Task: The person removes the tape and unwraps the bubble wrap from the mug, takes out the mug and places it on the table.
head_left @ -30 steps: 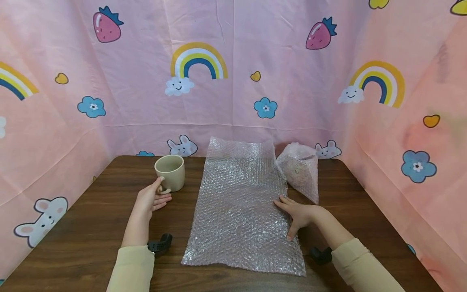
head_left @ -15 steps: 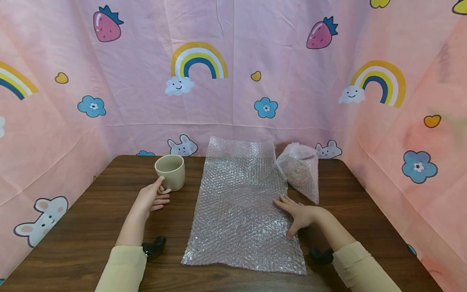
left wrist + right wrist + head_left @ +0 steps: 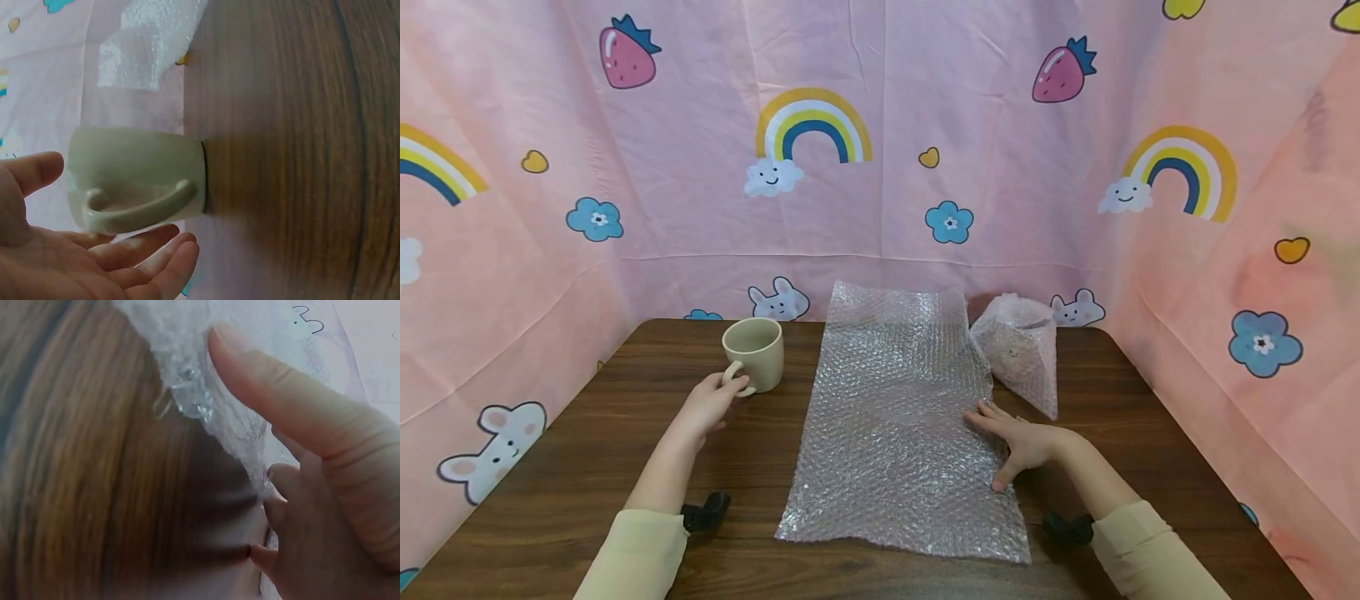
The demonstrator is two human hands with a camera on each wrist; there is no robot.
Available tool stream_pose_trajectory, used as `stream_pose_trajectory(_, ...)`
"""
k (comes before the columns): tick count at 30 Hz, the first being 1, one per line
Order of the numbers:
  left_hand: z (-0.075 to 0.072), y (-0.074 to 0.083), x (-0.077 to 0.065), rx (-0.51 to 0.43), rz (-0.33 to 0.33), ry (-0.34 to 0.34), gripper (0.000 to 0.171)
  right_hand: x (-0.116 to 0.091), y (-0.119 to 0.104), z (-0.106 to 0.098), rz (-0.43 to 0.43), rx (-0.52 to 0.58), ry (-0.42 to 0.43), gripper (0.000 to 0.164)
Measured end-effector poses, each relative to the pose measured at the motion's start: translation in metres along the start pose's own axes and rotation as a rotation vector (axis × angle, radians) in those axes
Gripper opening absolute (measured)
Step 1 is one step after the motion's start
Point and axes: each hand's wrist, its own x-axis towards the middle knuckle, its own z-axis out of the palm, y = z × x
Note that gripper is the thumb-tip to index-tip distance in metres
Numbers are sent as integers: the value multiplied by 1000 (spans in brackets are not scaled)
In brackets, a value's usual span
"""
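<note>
A beige mug (image 3: 756,354) stands upright on the table, its handle (image 3: 144,215) turned toward my left hand (image 3: 706,406). In the left wrist view the thumb (image 3: 40,173) is apart from the mug, and the loosely extended fingers (image 3: 150,259) lie right by the handle without closing round it. A large sheet of bubble wrap (image 3: 902,433) lies flat in the middle, its far end reaching past the table's back edge. My right hand (image 3: 1018,437) rests spread on the sheet's right edge, with its thumb (image 3: 275,387) over the wrap in the right wrist view.
A bundle in bubble wrap (image 3: 1018,350), showing a small printed face, sits at the back right beside the sheet. The dark wooden table (image 3: 550,492) is enclosed by a pink printed curtain (image 3: 880,208) at the back and sides.
My left hand has drawn back slightly from the mug's handle, down and to the left. The mug and my right hand have stayed in place; the head view shifts slightly.
</note>
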Motion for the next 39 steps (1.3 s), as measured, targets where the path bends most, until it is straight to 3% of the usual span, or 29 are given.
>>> stream_pose_trajectory(10,6,16,-7,142,15,21,84,-6,3,0,-16,76,20,105)
stream_pose_trajectory(15,10,23,-11,235,43,95,87,-12,-1,-3,-32,74,59,104)
stream_pose_trajectory(22,22,39,-19,239,168,234,74,-18,-11,-12,-82,41,189,96)
stream_pose_trajectory(28,40,49,-19,250,276,296,64,-21,-14,-19,-105,-24,346,86)
stream_pose_trajectory(33,56,52,-16,252,393,308,55,-25,-14,-25,-137,-41,460,76)
stream_pose_trajectory(39,77,59,-16,244,573,257,48,-34,-14,-32,-154,-55,618,61)
